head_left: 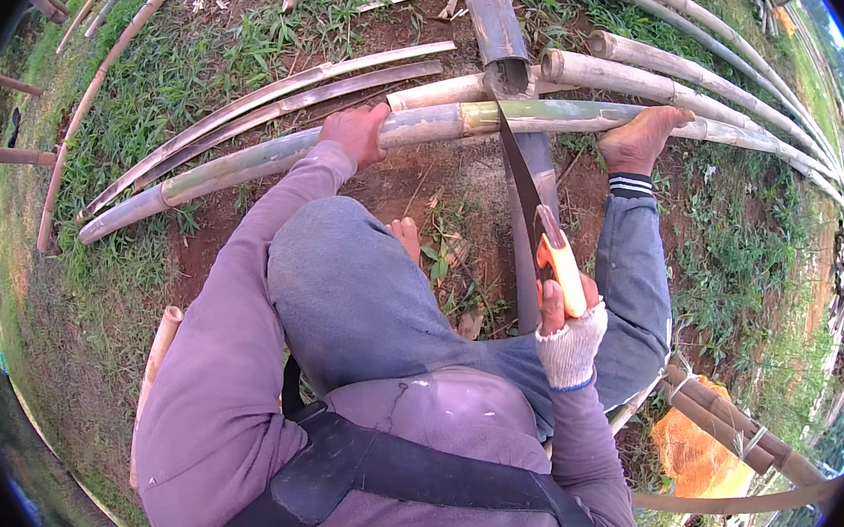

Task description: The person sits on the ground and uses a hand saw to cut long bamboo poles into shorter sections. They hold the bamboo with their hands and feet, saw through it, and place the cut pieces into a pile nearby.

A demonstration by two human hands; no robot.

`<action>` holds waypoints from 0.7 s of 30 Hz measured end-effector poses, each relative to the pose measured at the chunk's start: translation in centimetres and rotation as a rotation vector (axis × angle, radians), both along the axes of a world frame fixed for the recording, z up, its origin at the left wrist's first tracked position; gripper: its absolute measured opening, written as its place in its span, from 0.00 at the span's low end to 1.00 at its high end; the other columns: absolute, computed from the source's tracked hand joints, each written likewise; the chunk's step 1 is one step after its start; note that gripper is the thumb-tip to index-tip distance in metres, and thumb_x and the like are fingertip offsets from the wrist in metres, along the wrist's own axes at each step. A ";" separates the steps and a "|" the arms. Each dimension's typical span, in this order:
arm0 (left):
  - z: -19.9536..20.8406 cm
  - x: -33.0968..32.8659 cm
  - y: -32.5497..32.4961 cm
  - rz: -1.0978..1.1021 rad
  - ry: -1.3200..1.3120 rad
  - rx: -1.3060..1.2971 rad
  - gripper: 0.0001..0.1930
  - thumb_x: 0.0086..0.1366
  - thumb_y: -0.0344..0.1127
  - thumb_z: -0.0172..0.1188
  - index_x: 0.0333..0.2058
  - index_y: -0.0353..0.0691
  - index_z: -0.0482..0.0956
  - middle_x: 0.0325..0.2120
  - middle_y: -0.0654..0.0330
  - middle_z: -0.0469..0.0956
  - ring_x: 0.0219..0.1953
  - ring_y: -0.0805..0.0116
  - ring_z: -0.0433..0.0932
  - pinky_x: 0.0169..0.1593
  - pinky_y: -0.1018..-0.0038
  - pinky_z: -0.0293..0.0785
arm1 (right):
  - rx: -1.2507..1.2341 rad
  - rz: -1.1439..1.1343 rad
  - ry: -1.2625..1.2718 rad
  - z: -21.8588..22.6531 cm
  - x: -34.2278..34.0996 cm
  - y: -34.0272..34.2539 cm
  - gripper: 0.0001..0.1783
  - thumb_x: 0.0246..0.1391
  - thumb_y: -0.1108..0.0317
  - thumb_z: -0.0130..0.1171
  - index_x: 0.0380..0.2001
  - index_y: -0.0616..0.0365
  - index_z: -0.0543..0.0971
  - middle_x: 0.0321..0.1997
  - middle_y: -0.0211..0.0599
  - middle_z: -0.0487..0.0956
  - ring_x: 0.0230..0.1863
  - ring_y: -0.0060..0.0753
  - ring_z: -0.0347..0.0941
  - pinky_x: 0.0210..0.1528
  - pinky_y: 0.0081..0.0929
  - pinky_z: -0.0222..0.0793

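A long bamboo pole (419, 126) lies crosswise in front of me over another bamboo piece (527, 208) that runs away from me. My left hand (355, 134) is wrapped over the pole, left of its middle. In my right hand (570, 322), which wears a fingerless white knit glove, is the orange and dark handle of a hand saw (522, 172). The saw's blade slants up to the pole, and its far end meets the pole near a pale joint. My bare right foot (642, 139) rests on the pole, right of the blade.
Split bamboo strips (286, 91) lie on the grass at the left. Several whole poles (658, 86) stretch off to the right. A thick cut bamboo section (496, 19) stands beyond the blade. Near my right side are tied bamboo (729, 421) and an orange sack (696, 453).
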State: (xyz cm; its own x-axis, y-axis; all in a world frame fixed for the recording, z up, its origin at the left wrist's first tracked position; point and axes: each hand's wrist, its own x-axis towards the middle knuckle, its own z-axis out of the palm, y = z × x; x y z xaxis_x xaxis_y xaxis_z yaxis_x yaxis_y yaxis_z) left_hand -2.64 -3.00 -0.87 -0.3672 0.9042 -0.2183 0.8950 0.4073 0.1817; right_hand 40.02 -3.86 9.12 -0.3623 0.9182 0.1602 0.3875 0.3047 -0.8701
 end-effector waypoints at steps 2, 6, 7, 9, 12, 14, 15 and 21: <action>-1.0 2.5 3.0 -0.096 -0.047 0.036 0.31 0.55 0.45 0.79 0.55 0.48 0.74 0.51 0.52 0.84 0.55 0.46 0.84 0.57 0.52 0.81 | 0.084 -0.072 -0.064 1.4 2.9 -1.8 0.12 0.67 0.69 0.67 0.46 0.67 0.80 0.36 0.40 0.85 0.33 0.30 0.82 0.38 0.30 0.76; -1.0 2.9 3.0 -0.100 -0.014 0.021 0.31 0.55 0.46 0.80 0.53 0.48 0.74 0.49 0.51 0.85 0.54 0.45 0.85 0.56 0.52 0.82 | 0.207 -0.088 -0.112 -2.0 -3.1 4.5 0.14 0.66 0.64 0.70 0.43 0.64 0.82 0.30 0.46 0.84 0.29 0.44 0.83 0.34 0.36 0.77; -0.7 3.1 3.6 -0.102 0.002 0.020 0.31 0.55 0.47 0.80 0.53 0.48 0.74 0.49 0.51 0.85 0.53 0.45 0.85 0.56 0.52 0.82 | 0.212 -0.119 -0.137 -2.3 -6.0 7.5 0.17 0.66 0.58 0.71 0.41 0.64 0.83 0.27 0.51 0.84 0.28 0.51 0.84 0.32 0.40 0.77; 0.1 2.6 3.6 -0.087 0.024 -0.015 0.32 0.54 0.48 0.80 0.53 0.48 0.74 0.49 0.50 0.86 0.53 0.44 0.86 0.55 0.52 0.82 | 0.201 -0.171 -0.107 -3.3 -11.2 11.6 0.19 0.66 0.56 0.70 0.41 0.65 0.83 0.27 0.52 0.85 0.29 0.53 0.85 0.32 0.41 0.77; 0.0 2.7 3.5 -0.089 0.015 -0.069 0.33 0.54 0.50 0.80 0.54 0.49 0.74 0.49 0.50 0.87 0.52 0.45 0.86 0.55 0.52 0.83 | 0.178 -0.147 -0.117 -2.4 -8.7 9.1 0.20 0.66 0.54 0.70 0.41 0.64 0.84 0.26 0.53 0.84 0.28 0.53 0.85 0.33 0.41 0.77; 0.5 1.6 2.9 -0.059 0.018 -0.062 0.33 0.54 0.50 0.79 0.55 0.49 0.75 0.49 0.49 0.87 0.53 0.45 0.86 0.55 0.52 0.83 | 0.196 -0.082 -0.104 -0.3 -3.0 3.0 0.14 0.65 0.62 0.71 0.42 0.63 0.83 0.27 0.48 0.84 0.27 0.51 0.83 0.32 0.40 0.77; 0.3 1.6 2.5 -0.052 0.014 -0.069 0.34 0.54 0.50 0.79 0.56 0.50 0.75 0.49 0.49 0.87 0.53 0.45 0.86 0.55 0.52 0.82 | 0.136 -0.063 -0.094 0.7 0.2 -0.1 0.12 0.64 0.67 0.71 0.44 0.64 0.82 0.30 0.43 0.84 0.29 0.46 0.83 0.33 0.37 0.76; 0.7 3.2 3.7 -0.050 0.014 -0.076 0.35 0.54 0.50 0.79 0.58 0.51 0.75 0.51 0.50 0.87 0.54 0.46 0.86 0.57 0.53 0.82 | 0.131 -0.100 -0.107 -2.8 -0.4 2.3 0.12 0.64 0.66 0.71 0.42 0.61 0.82 0.29 0.48 0.83 0.29 0.51 0.82 0.33 0.39 0.76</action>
State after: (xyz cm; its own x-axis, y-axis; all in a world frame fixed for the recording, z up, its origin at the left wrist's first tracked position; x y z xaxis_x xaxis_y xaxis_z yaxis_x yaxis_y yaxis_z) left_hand 0.58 0.67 -0.22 -0.3253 0.9027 -0.2817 0.9170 0.3738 0.1390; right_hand 39.64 -1.56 6.37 -0.2918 0.9243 0.2462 0.5094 0.3680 -0.7779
